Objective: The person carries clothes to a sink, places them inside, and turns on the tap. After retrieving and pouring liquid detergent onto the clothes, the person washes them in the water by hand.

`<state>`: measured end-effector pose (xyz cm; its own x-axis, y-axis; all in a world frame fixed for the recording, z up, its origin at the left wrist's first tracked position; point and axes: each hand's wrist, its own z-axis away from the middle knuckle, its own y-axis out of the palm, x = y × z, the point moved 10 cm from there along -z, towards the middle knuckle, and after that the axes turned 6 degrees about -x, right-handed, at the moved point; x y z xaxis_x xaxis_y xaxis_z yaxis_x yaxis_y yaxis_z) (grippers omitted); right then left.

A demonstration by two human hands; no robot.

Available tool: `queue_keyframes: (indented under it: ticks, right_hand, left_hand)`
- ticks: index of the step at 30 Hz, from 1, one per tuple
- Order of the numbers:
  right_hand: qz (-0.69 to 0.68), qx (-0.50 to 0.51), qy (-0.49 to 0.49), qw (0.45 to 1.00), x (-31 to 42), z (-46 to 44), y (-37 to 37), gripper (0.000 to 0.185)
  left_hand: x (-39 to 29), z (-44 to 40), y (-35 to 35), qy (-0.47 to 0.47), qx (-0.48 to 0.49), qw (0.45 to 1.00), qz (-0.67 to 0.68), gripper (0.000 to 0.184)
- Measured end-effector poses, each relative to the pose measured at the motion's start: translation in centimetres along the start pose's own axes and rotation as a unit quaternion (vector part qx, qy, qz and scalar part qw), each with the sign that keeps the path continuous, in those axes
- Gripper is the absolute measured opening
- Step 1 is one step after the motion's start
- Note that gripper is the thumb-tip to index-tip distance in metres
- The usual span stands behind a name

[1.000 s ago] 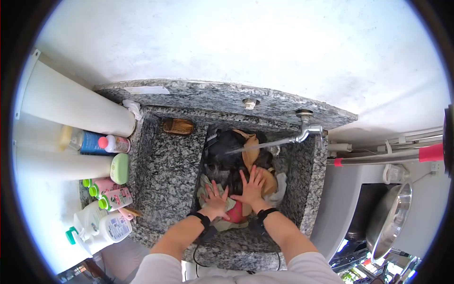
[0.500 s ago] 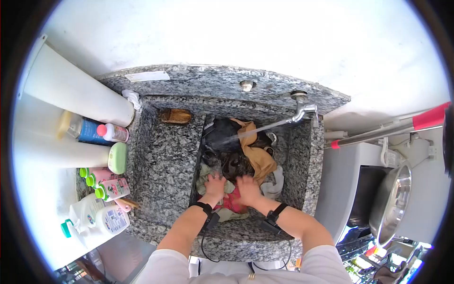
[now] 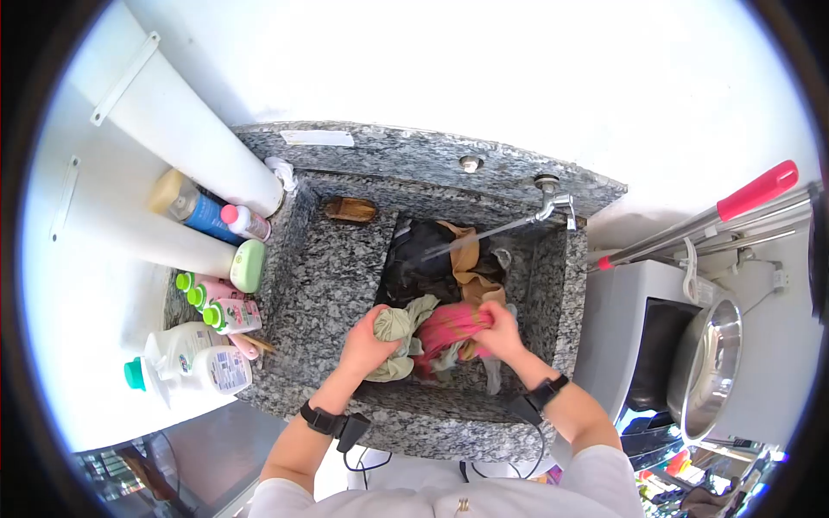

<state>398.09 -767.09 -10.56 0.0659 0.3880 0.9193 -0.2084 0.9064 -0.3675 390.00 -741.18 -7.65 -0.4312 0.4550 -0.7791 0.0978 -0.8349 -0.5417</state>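
Observation:
My left hand is closed on a pale green cloth at the near left of the sink basin. Fingers of my right hand grip a pink-red cloth with a yellowish pattern, stretched between the two hands. Behind them a black cloth and a tan cloth lie wet in the basin. Water streams from the metal tap onto the black cloth. What lies under the lifted cloths is mostly hidden.
A granite washboard side of the sink holds a wooden brush. Along the left ledge stand several bottles and a green container. To the right are a steel bowl, a grey appliance and a red-handled pole.
Both hands have come up from pressing down in the cloths and moved apart. The left now holds the green cloth, the right the pink-red one. The view has shifted slightly.

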Motion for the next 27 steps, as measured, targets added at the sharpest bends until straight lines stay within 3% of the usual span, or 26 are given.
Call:
queue_keyframes:
  ticks: [4,6,8,10,11,13,14,15,16,17,18,19,21,24,25,27]
  right_hand:
    - [0.026,0.008,-0.015,1.0,8.3,1.7,-4.2,0.033]
    - [0.082,0.101,-0.155,0.979,11.6,3.9,-3.0,0.039]
    - [0.141,0.189,-0.195,0.952,9.8,5.9,-1.2,0.037]
    - [0.287,0.334,-0.195,0.876,2.8,8.4,1.4,0.038]
    - [0.287,0.336,-0.189,0.877,0.8,8.9,1.9,0.038]
    - [0.561,0.336,-0.112,0.748,-5.9,9.1,1.8,0.073]
    - [0.559,0.34,-0.107,0.749,-6.3,8.2,2.6,0.073]
    - [0.536,0.301,-0.015,0.789,-6.9,5.9,2.4,0.096]
    - [0.508,0.257,0.077,0.819,-7.8,3.9,2.0,0.119]
    - [0.508,0.258,0.081,0.818,-8.8,2.5,2.9,0.119]
    - [0.514,0.259,0.14,0.806,-11.2,1.4,3.2,0.132]
    - [0.518,0.26,0.198,0.791,-13.4,0.7,3.6,0.145]
    - [0.525,0.249,0.195,0.79,-15.6,-0.1,5.4,0.15]
    - [0.547,0.237,0.183,0.782,-18.3,-1.7,6.5,0.16]
    - [0.527,0.23,0.16,0.802,-18.4,-2.1,6.8,0.16]
    - [0.512,0.221,0.144,0.818,-19.3,-2.4,6.0,0.16]
  left_hand:
    - [0.3,1.7,1.3,0.024,0.019,0.998,-0.049,0.069]
    - [1.8,1.7,3.6,0.057,0.051,0.991,-0.106,0.068]
    - [3.6,0.5,5.5,0.057,0.077,0.985,-0.142,0.064]
    - [6.5,-0.6,8.3,0.034,0.142,0.953,-0.265,0.066]
    - [7.1,-1.2,9.5,0.017,0.182,0.944,-0.275,0.071]
    - [5.9,-2.7,10.9,0.047,0.174,0.932,-0.313,0.077]
    - [4.7,-3.5,11.8,0.081,0.16,0.919,-0.351,0.083]
    - [3.6,-4.1,12.6,0.079,0.167,0.918,-0.352,0.083]
    - [1.7,-4.7,13.4,0.099,0.172,0.9,-0.388,0.096]
    - [0.5,-5.2,14.4,0.119,0.175,0.881,-0.422,0.109]
    - [1.2,-5.9,16.1,0.119,0.178,0.881,-0.422,0.109]
    - [3.4,-6.6,18.7,0.108,0.212,0.866,-0.44,0.121]
    - [6.0,-6.9,21.6,0.097,0.262,0.839,-0.467,0.142]
    - [10.4,-8.6,24.9,0.076,0.268,0.806,-0.522,0.137]
    - [12.4,-9.1,26.0,0.072,0.277,0.766,-0.576,0.137]
    - [12.6,-9.5,27.2,0.067,0.309,0.74,-0.593,0.136]
